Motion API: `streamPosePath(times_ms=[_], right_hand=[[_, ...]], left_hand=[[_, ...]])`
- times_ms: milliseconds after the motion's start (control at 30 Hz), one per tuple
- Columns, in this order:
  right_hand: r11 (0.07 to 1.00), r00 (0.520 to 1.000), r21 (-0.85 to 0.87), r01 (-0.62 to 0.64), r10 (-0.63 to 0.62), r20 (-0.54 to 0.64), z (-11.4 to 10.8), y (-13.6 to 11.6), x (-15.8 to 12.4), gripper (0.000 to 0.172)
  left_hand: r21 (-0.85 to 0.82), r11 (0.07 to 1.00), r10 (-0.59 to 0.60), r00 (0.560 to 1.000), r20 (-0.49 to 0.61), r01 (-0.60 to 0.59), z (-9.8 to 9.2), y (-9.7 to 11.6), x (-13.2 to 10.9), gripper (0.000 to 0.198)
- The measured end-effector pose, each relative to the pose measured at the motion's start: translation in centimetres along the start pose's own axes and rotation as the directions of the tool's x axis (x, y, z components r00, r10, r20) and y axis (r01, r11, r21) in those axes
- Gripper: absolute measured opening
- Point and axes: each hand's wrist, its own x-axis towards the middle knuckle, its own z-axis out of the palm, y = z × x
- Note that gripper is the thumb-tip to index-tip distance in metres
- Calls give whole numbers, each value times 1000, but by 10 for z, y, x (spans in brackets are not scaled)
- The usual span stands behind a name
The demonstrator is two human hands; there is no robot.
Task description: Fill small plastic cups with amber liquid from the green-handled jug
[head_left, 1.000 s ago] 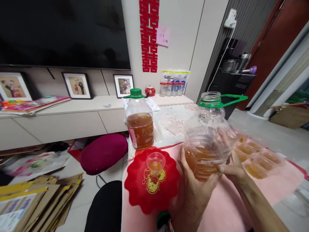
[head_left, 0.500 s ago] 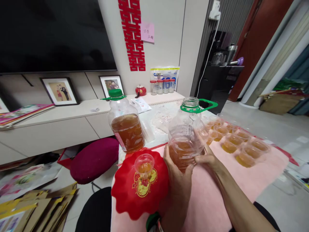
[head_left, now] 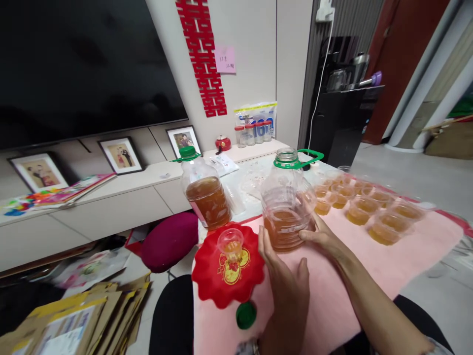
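Observation:
A clear plastic jug [head_left: 286, 207], uncapped and part filled with amber liquid, stands upright on the pink cloth [head_left: 328, 296]. My right hand [head_left: 327, 241] grips its lower right side, thumb in front and fingers partly hidden behind. My left hand [head_left: 286, 288] is beside the jug's lower left, its fingers stretched and the thumb apart; whether its fingertips touch the plastic I cannot tell. To its left a small clear cup [head_left: 231, 244] with some amber liquid sits on a red scalloped tray [head_left: 207, 281]. A green cap [head_left: 246, 315] lies on the cloth near my left wrist.
Several filled clear cups [head_left: 364, 209] stand at the right of the cloth. A second, capped jug [head_left: 209, 197] is at the back left. Beyond are a cabinet with red-lidded jars [head_left: 253, 134] and picture frames [head_left: 121, 155]. A maroon stool [head_left: 170, 241] stands left.
My left hand has loosened from the jug, its thumb lifting away. My right hand keeps its hold. The view has shifted left, and the green cap now shows fully.

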Motion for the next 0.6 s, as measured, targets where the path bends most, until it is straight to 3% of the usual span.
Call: streamPosePath(times_ms=[67, 167, 233, 400, 467, 600], right_hand=[[1000, 1000, -10, -1, 1, 8, -1, 1, -2, 120], [1000, 1000, -27, -3, 3, 8, -3, -1, -7, 119], [999, 1000, -37, -8, 8, 1, -4, -3, -13, 113], [997, 999, -79, -24, 21, -37, -10, -7, -26, 99], [995, 998, -91, -43, 39, -48, -14, -7, -30, 96], [990, 994, -109, -94, 87, -64, -21, -8, -39, 95]], left_hand=[[86, 996, -8, 1000, -7, 8, -12, 4, -11, 98], [58, 998, 34, 997, -72, -29, -37, 8, -11, 94], [24, 997, 72, 986, -149, -69, -57, 8, 0, 91], [38, 998, -39, 967, -252, 50, -99, -8, 40, 100], [1, 991, -131, 969, -209, 134, -108, -16, 49, 105], [-284, 907, -329, 944, -13, 312, -110, -29, 58, 113]])
